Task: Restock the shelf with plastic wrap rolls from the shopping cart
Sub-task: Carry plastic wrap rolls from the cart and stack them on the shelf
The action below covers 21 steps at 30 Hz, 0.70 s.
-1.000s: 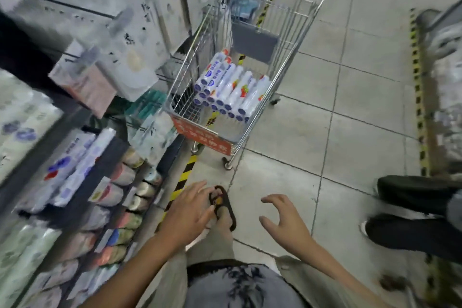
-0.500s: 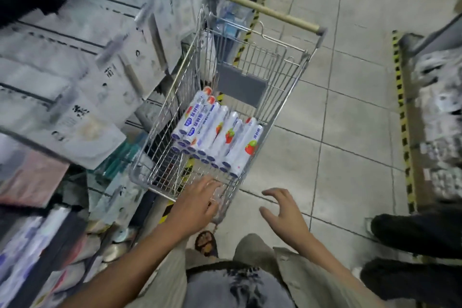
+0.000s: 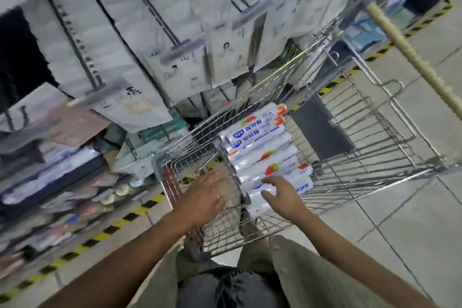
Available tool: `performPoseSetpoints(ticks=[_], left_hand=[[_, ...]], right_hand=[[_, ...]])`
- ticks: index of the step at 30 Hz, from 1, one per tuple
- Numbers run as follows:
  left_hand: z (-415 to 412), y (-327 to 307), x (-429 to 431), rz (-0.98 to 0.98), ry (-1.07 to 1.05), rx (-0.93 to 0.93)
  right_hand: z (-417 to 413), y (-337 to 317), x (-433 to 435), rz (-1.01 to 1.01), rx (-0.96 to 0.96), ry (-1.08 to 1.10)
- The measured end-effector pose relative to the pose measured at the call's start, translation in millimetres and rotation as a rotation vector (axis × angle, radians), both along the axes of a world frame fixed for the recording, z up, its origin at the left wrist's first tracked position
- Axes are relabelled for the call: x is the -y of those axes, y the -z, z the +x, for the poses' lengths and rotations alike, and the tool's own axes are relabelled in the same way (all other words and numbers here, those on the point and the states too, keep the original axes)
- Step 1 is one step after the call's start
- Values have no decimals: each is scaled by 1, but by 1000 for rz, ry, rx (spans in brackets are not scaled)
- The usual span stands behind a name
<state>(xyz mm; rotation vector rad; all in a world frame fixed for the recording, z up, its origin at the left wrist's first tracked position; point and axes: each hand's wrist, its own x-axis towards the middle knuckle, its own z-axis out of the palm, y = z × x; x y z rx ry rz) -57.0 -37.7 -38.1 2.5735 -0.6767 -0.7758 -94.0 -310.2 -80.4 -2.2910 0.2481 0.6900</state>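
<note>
A: How far along can the restocking be judged to be?

B: It is judged to be at an early stage, or at least far from finished. A full row of plastic wrap rolls point(image 3: 260, 155) is seen lying side by side on the floor of the shopping cart point(image 3: 350, 157), packed against its left wall. Nothing is being carried toward the shelf point(image 3: 62, 177).

A: Where are the hands placed?

B: Both are reached down into the cart from its near end. The right hand point(image 3: 282, 195) is laid on the nearest rolls, fingers spread and slightly curled over the wrapping; its grip is apart and not yet closed around anything. The left hand point(image 3: 207, 197) is held just beside the near ends of the rolls, over the wire basket, with fingers loosely extended and nothing clasped in it.

A: So a pick-up is what is in hand?

B: That is the reading: rolls are about to be gathered, though none has been lifted clear.

A: And the shelf itself?

B: It is blurred. Packaged goods are made out on the lower levels to the left, behind the striped floor tape point(image 3: 120, 222), but whether the wrap's slot is filled cannot be told.

A: What is left, then?

B: By judgement, nearly everything visible: the rolls have to be taken out, carried left, and set on the shelf, probably over several trips.
</note>
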Motion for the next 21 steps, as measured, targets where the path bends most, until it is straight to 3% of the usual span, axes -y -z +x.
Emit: performPoseSetpoints(ticks=[7,15,21], left_hand=[[-3,43,34,77,-223,-158],[-14,94,58,77,-427,-305],[-11,117,58,19,-595,-446]], right_hand=[[74,107,83,-283,-274,-552],[90,195,87,-385,-237,-916],[90,201,92,-368,-120,-1001]])
